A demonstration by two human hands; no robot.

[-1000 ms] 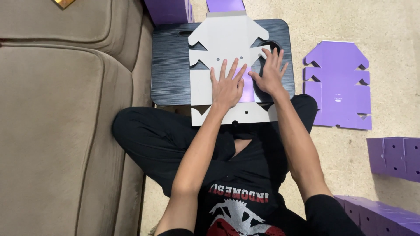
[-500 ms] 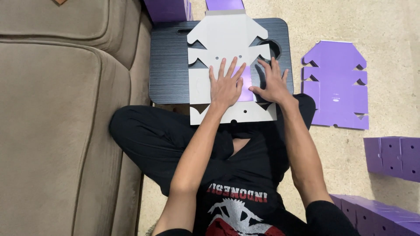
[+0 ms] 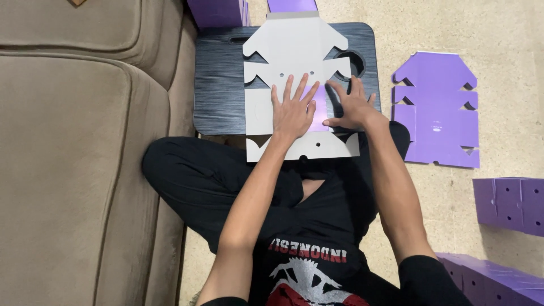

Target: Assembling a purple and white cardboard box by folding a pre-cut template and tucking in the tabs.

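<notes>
Head view, steeply down, close.

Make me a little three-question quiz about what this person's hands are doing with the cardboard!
1. True or false: both hands lie on the white die-cut cardboard sheet.
2. What colour is the flat sheet lying on the floor? A green, B purple, C red.
3. What does the white sheet rest on?

Key: 1 true: left hand flat, right hand folding a flap. 2 B. 3 The dark lap table.
</notes>
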